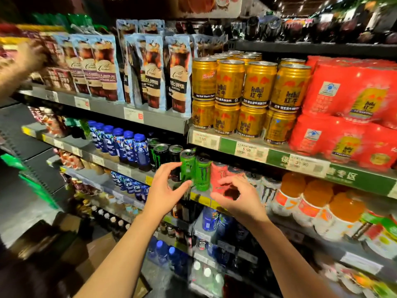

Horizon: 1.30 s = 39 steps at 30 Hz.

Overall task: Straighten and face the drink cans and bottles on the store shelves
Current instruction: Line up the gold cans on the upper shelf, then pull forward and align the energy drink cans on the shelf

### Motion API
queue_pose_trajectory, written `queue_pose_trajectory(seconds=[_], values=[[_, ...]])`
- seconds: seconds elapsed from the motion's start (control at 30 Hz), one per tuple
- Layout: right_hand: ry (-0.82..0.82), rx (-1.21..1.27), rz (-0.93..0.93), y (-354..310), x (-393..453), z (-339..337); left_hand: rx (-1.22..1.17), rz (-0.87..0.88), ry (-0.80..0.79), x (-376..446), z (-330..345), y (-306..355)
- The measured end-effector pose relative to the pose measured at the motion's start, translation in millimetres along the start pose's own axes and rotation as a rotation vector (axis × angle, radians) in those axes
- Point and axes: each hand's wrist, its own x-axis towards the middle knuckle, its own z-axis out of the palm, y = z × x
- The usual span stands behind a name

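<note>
Shop, drinks aisle. Tiered metal shelves (pixel 137 123) carry rows of one product each: gold cans (pixel 229 82) stacked two high, red multipacks (pixel 348 91), blue bottles (pixel 129 145), green cans (pixel 202 173), coffee pouches (pixel 107 69). Price tags (pixel 247 150) line the shelf edges, printed with figures like 5.59 and 31.90. Cardboard boxes (pixel 94 250) sit on the floor.

single head view — looks forward and down, close on drink shelves (pixel 257 151), angled leftward.
</note>
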Motion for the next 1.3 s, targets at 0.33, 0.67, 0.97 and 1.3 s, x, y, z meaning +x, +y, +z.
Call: queue_pose_trajectory(seconds=[0.33, 0.67, 0.97, 1.3], values=[[0.127, -0.161, -0.009, -3, 51, 97, 0.014, -0.045, -0.111, 55, -28, -96], [0.174, -0.74, 0.119, -9, 113, 140, 0.081, 0.047, -0.024, 116, -28, -150], [0.073, -0.914, 0.257, 1, 135, 148, -0.049, 0.064, 0.046, 117, -15, -155], [0.309, -0.967, 0.291, 19, 104, 110, 0.05, 0.4, 0.048, 98, 14, -120]])
